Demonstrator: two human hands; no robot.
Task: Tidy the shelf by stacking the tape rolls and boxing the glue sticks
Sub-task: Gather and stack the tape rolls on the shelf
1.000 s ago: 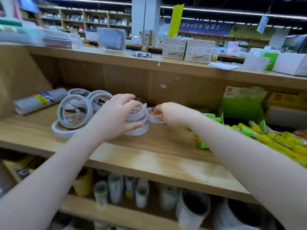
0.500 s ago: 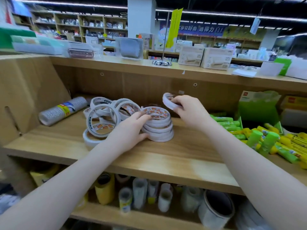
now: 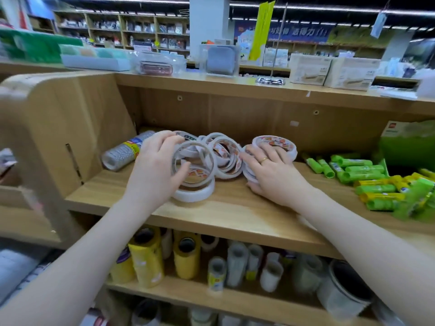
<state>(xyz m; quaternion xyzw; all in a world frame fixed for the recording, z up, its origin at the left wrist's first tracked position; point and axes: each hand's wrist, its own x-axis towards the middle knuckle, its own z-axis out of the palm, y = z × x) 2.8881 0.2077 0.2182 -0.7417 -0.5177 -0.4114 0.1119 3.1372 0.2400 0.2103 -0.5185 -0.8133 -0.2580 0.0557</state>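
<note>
Several white tape rolls lie in a loose pile at the back of the wooden shelf. My left hand grips one tilted tape roll from that pile, thumb inside the ring. To the right stands a short stack of tape rolls. My right hand, wearing a ring, rests against the stack's front with fairly straight fingers. Green and yellow glue sticks lie scattered at the right. An open green box stands behind them.
A clear wrapped cylinder of tape lies at the left near the shelf's side wall. The lower shelf holds yellow tape rolls and clear ones. Boxes sit on the top board.
My right hand set the roll it was lifting onto the stack and now rests on the stack. My left hand left the stack and took hold of a roll in the left pile.
</note>
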